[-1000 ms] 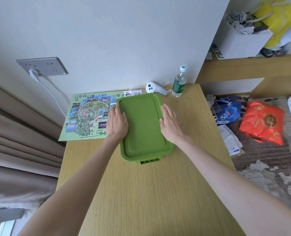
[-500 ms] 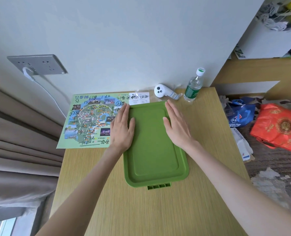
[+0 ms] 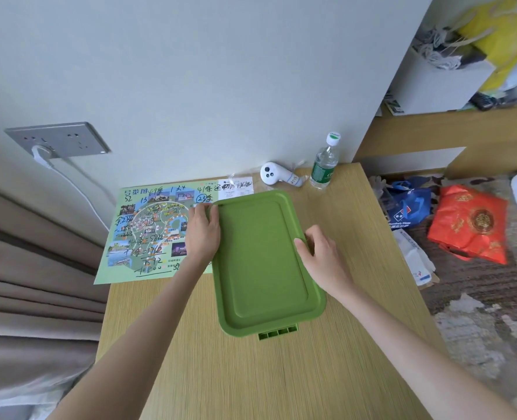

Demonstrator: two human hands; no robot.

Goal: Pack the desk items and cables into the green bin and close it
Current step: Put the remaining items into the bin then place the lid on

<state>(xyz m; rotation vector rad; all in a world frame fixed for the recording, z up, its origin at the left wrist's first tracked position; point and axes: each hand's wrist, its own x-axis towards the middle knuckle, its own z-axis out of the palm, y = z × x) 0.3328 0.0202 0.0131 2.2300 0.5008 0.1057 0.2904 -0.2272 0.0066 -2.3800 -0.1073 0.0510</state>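
Note:
The green bin [image 3: 266,319] stands on the wooden desk with its green lid [image 3: 260,256] lying flat on top, so the contents are hidden. My left hand [image 3: 204,234] holds the lid's left rim near the far corner, thumb on top and fingers curled down the side. My right hand [image 3: 322,257] grips the right rim midway along, thumb on the lid and fingers curled over the edge. A latch tab [image 3: 278,333] sticks out at the near end.
A printed map [image 3: 148,231] lies left of the bin. A white controller [image 3: 277,175] and a water bottle [image 3: 324,166] stand at the desk's back edge. A white cable [image 3: 69,177] hangs from the wall socket. Bags [image 3: 469,225] lie on the floor at right.
Both hands have slid from lying flat on the lid out to its side rims, and the fingers now curl over the edges.

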